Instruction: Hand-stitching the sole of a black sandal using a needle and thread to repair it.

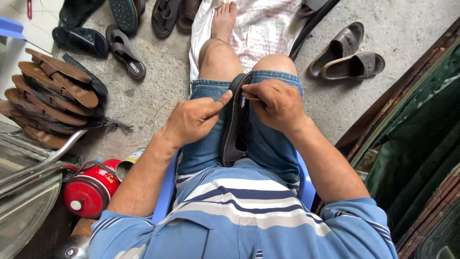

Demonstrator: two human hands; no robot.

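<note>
The left hand [191,120] pinches the dark sandal [235,125] upright on the lap, steadying it while the right hand [278,105] pinches a needle [253,99].

Left hand [194,117] and right hand [275,103] grip a dark sandal [235,129] upright on the lap.

We see our own body from above. We wear a short-sleeved shirt [239,216] in light blue, crossed by broad horizontal stripes of white, grey and dark navy; the sleeves carry the same thin dark stripes near their hems. Below it we wear blue denim shorts [268,139] with stitched, turned-up hems that end at the knees. Our forearms are bare, and so are both hands: the left hand [194,120] and right hand [278,105] have no rings, watch or gloves. Our lower legs are bare, and one foot [224,19] is without a shoe.
</note>
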